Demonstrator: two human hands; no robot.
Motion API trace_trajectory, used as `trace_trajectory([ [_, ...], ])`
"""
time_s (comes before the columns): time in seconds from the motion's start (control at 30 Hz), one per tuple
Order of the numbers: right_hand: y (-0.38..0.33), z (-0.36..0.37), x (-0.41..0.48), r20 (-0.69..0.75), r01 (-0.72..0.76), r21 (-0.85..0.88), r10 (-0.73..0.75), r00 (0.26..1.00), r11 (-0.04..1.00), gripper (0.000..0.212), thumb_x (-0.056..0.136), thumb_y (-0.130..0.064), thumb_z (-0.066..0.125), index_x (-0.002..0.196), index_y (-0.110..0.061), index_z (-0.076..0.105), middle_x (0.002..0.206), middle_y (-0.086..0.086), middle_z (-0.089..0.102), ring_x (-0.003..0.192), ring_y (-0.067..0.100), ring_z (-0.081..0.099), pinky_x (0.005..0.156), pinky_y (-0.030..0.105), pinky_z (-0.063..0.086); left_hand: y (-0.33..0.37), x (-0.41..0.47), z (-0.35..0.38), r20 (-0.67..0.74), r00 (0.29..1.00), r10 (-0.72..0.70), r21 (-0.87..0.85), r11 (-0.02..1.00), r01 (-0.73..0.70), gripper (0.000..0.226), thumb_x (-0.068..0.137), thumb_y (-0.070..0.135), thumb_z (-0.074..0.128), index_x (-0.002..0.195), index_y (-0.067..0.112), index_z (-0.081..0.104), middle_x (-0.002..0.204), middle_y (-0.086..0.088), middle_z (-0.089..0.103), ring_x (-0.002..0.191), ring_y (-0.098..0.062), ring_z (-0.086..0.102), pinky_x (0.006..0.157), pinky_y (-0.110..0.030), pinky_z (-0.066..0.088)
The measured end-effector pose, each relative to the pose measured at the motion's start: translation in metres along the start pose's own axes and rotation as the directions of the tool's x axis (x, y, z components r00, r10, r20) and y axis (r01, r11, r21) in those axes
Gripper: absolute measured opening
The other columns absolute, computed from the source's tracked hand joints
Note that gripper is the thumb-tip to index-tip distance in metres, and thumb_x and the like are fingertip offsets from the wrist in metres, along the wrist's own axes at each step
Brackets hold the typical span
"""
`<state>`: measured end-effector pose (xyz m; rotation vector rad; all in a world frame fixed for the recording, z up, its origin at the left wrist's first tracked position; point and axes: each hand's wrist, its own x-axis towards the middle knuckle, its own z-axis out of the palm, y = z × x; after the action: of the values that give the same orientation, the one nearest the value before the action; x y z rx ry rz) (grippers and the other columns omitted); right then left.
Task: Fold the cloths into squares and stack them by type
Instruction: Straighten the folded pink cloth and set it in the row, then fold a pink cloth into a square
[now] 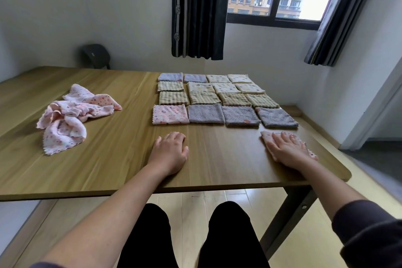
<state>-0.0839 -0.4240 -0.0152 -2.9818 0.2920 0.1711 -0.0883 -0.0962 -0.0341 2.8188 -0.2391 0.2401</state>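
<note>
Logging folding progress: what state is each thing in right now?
Pink pile: crumpled, unfolded.
Cloth squares: folded, lying flat in rows.
Pink cloth: folded, under right hand.
Right hand: flat, pressing pink cloth.
Left hand: resting on table, holding nothing.
Curtains: drawn aside.

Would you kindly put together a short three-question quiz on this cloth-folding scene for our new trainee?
1. True or false: the right hand lies flat on a pink folded cloth.
2. Multiple choice: the unfolded pink cloths lie (A) left of the grid of folded cloths, (B) right of it, (C) on the floor.
3. Fill in: the left hand holds nothing and rests on the bare ____.
Key: 1 true; 2 A; 3 table.
</note>
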Motion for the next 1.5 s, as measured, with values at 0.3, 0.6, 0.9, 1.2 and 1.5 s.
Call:
trace_trajectory([
  [0.3, 0.024, -0.008, 0.016, 0.015, -0.021, -0.007, 0.021, 1.000, 1.000, 0.064, 0.096, -0.061, 0.013, 0.152, -0.029, 0.009, 0.161, 0.001, -0.002, 0.147, 0.021, -0.004, 0.118, 0.043, -0.001, 0.000, 0.000, 0.002, -0.015, 1.000, 0.006, 0.001, 1.000, -0.006, 0.040, 0.097, 0.033, 0.038, 0.134, 0.018, 0.042, 0.144, 0.001, 0.039, 0.133, -0.016, 0.033, 0.115, -0.040, 0.015],
  [0.6, 0.005, -0.011, 0.018, -0.125, 0.068, 0.002, -0.067, 0.990, 0.998, 0.060, 0.100, -0.052, 0.021, 0.153, -0.025, 0.012, 0.161, 0.002, 0.005, 0.148, 0.022, -0.001, 0.117, 0.046, 0.000, -0.005, 0.002, 0.002, -0.057, 0.998, 0.026, -0.067, 0.997, -0.030, 0.038, 0.095, 0.031, 0.045, 0.130, 0.018, 0.045, 0.137, 0.002, 0.046, 0.128, -0.015, 0.040, 0.113, -0.039, 0.021],
  [0.9, -0.130, -0.002, 0.019, -0.275, 0.559, 0.075, -0.521, 0.808, 0.826, 0.051, 0.101, -0.039, 0.033, 0.149, -0.022, 0.028, 0.158, 0.001, 0.018, 0.147, 0.017, 0.004, 0.120, 0.041, 0.002, -0.055, 0.031, -0.032, -0.354, 0.935, 0.010, -0.054, 0.998, -0.031, 0.020, 0.085, 0.013, 0.058, 0.104, 0.009, 0.063, 0.112, -0.009, 0.062, 0.100, -0.030, 0.057, 0.090, -0.037, 0.038],
  [1.2, -0.286, 0.019, 0.039, -0.244, 0.781, 0.109, -0.745, 0.621, 0.615, 0.043, 0.101, -0.035, 0.036, 0.142, -0.020, 0.040, 0.154, -0.001, 0.029, 0.146, 0.017, 0.013, 0.115, 0.036, 0.007, -0.175, 0.068, -0.062, -0.395, 0.846, -0.359, 0.076, 0.904, 0.420, 0.050, 0.082, 0.019, 0.056, 0.132, 0.021, 0.049, 0.144, -0.009, 0.038, 0.136, -0.030, 0.027, 0.108, -0.056, 0.020],
  [1.5, -0.403, 0.033, 0.075, -0.184, 0.751, 0.187, -0.728, 0.660, 0.634, 0.041, 0.098, -0.025, 0.038, 0.137, -0.016, 0.044, 0.135, 0.007, 0.049, 0.126, 0.026, 0.043, 0.100, 0.040, 0.034, -0.226, 0.072, -0.060, -0.296, 0.838, -0.459, 0.056, 0.867, 0.495, 0.024, 0.088, 0.031, 0.047, 0.108, 0.024, 0.059, 0.133, -0.003, 0.047, 0.125, -0.028, 0.036, 0.095, -0.042, 0.032],
])
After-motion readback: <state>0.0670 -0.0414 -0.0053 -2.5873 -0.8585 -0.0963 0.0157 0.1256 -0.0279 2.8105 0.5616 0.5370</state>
